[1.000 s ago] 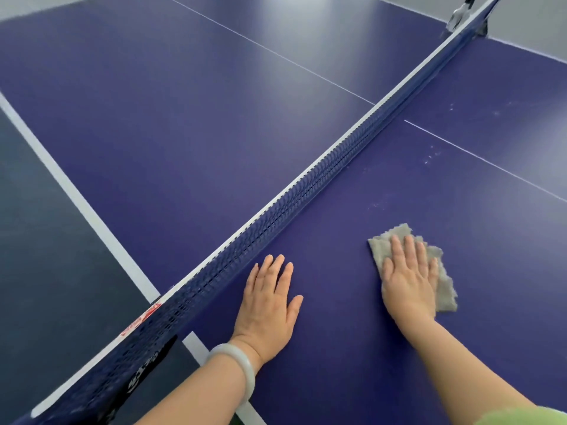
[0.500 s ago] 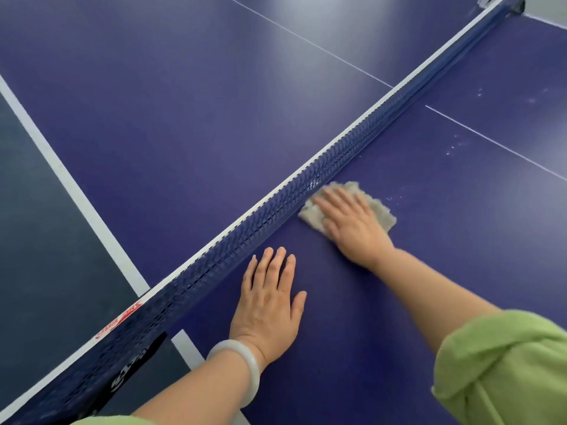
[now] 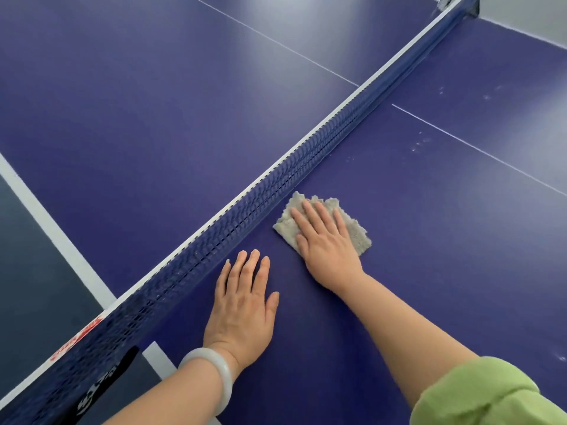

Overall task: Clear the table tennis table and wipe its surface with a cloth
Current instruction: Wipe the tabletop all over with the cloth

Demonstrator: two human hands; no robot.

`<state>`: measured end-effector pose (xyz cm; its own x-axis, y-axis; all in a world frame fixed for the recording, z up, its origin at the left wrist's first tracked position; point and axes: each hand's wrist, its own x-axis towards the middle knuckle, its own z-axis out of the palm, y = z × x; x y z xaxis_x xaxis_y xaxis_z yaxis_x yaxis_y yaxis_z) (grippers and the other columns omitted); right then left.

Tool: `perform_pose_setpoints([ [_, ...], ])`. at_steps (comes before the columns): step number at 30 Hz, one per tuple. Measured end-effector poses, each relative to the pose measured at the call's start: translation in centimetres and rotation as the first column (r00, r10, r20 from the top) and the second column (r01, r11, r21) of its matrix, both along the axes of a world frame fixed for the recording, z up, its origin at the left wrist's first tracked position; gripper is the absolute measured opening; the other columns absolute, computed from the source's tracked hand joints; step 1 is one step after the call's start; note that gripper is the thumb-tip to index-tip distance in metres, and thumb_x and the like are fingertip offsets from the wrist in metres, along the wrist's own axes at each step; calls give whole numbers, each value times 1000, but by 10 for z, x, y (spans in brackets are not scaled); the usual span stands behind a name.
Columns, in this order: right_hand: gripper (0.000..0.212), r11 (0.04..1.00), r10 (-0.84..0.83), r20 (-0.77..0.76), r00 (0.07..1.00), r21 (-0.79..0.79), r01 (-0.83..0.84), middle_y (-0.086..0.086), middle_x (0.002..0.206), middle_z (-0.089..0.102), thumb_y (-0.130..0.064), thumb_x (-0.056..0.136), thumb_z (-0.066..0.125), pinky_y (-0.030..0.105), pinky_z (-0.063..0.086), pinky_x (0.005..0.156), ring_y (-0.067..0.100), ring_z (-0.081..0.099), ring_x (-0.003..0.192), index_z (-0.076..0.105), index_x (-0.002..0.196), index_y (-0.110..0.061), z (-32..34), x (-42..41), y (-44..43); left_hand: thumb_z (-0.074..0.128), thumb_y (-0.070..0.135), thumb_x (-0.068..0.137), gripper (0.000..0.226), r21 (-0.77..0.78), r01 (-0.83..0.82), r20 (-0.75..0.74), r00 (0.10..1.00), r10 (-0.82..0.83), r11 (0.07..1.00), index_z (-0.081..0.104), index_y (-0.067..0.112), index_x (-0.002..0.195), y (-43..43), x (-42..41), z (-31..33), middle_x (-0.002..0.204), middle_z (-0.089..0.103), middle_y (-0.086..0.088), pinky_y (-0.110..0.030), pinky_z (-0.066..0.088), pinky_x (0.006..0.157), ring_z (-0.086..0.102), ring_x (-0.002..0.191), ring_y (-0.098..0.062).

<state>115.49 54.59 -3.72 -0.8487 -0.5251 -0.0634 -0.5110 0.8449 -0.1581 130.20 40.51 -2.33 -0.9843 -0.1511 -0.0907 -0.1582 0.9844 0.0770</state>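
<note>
Two flat hands: your left hand (image 3: 242, 305) rests spread on the purple table tennis table (image 3: 435, 246); your right hand (image 3: 328, 250) presses the limp grey fluffy cloth (image 3: 287, 226), which likely bunches, so pin its middle.

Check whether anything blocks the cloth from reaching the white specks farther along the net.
Nothing visible. The right hand presses the cloth flat; bare table lies between it and the specks. The net runs alongside that path, not across it, and the left hand rests nearer the person.
</note>
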Motion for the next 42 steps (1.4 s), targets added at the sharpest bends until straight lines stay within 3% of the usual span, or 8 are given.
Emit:
perform_pose_setpoints([
  [8,56,620,-781,113,614,27,784,1,166,-3,-35,105,20,48,-5,122,20,-9,152,7,159,-25,13,-19,124,24,43,95,64,12,4,-14,1000,-4,1000,48,8,142,2,-1,1,149,45,-12,-52,33,114,38,141,-30],
  [12,56,934,-358,-29,933,-38,356,-1,166,1,-36,104,17,46,-4,122,18,-9,153,10,159,-27,2,54,64,24,42,94,65,18,14,-26,1000,-14,1000,50,6,141,1,0,0,147,47,-13,-53,34,113,40,140,-31],
  [15,54,998,-65,-13,998,-9,65,-9,165,6,-39,104,17,41,-4,122,12,-4,152,16,158,-31,2,71,90,25,44,93,66,52,29,-57,998,-26,998,50,5,140,-2,0,-4,146,46,-15,-54,31,114,38,140,-32],
  [23,56,622,-783,68,619,27,783,0,166,-4,-34,105,19,47,-6,122,20,-9,152,5,159,-25,11,19,162,38,35,101,53,205,163,-171,977,-128,965,48,0,139,12,-45,8,148,41,-16,-47,24,119,32,143,-32],
  [30,55,985,-170,-16,985,-19,169,-7,165,5,-39,103,15,43,0,122,13,-4,153,16,158,-30,2,81,111,32,42,103,60,124,216,-100,974,-204,969,20,13,154,43,-148,2,162,13,-7,-41,2,123,4,151,-25],
  [33,56,940,-341,-28,940,13,341,-10,165,0,-41,102,9,39,-7,122,9,-9,151,10,158,-33,2,49,166,24,48,102,61,62,203,-27,979,-202,977,12,22,156,38,-162,-8,162,8,-2,-44,-3,123,-1,151,-24],
  [38,56,608,-794,44,607,30,793,-3,166,-5,-36,105,17,43,-8,122,16,-12,152,3,158,-28,6,7,196,18,51,98,63,22,197,-80,978,-195,980,17,24,155,39,-160,-16,162,16,-1,-45,2,123,6,151,-24],
  [42,55,876,-483,-37,875,-12,483,-4,165,-6,-38,104,15,43,-10,122,15,-13,151,3,158,-31,1,3,138,17,51,98,62,26,192,-71,979,-189,981,16,27,155,39,-160,-14,161,16,2,-44,3,123,5,151,-22],
])
